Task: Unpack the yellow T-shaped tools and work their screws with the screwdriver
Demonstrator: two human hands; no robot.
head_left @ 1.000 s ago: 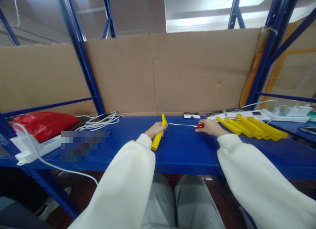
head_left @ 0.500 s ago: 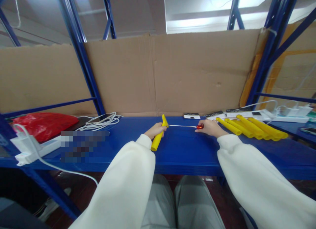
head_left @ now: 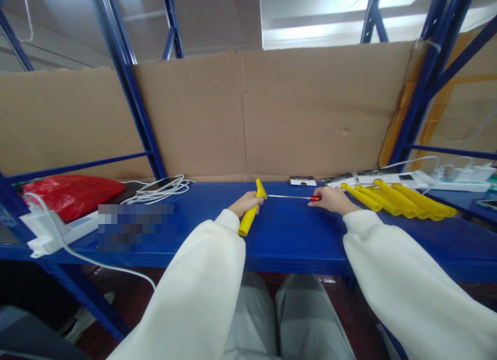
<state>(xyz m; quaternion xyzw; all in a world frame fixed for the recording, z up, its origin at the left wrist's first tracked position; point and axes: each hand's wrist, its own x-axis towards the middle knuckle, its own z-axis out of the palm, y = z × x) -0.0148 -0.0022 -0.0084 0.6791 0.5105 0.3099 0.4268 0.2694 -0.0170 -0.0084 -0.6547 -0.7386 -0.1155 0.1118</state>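
Observation:
A yellow tool with a round handle and a narrower head (head_left: 246,225) is gripped by my left hand (head_left: 247,203) above the blue table (head_left: 295,246). My right hand (head_left: 330,198) is closed around the red handle of a screwdriver (head_left: 289,197). Its thin metal shaft points left, and the tip meets the yellow tool near its head. Just right of my right hand, several yellow tubes (head_left: 421,199) lie side by side on the table.
Small black-and-white boxes (head_left: 303,181) stand along the cardboard wall (head_left: 310,111). At the left are a red plastic bag (head_left: 72,194), coiled white cables (head_left: 163,190) and a white power strip (head_left: 79,228). Another power strip (head_left: 462,185) lies at the far right.
The view has shifted very slightly. Both hands keep the same hold, and the screwdriver and yellow tool show no clear movement.

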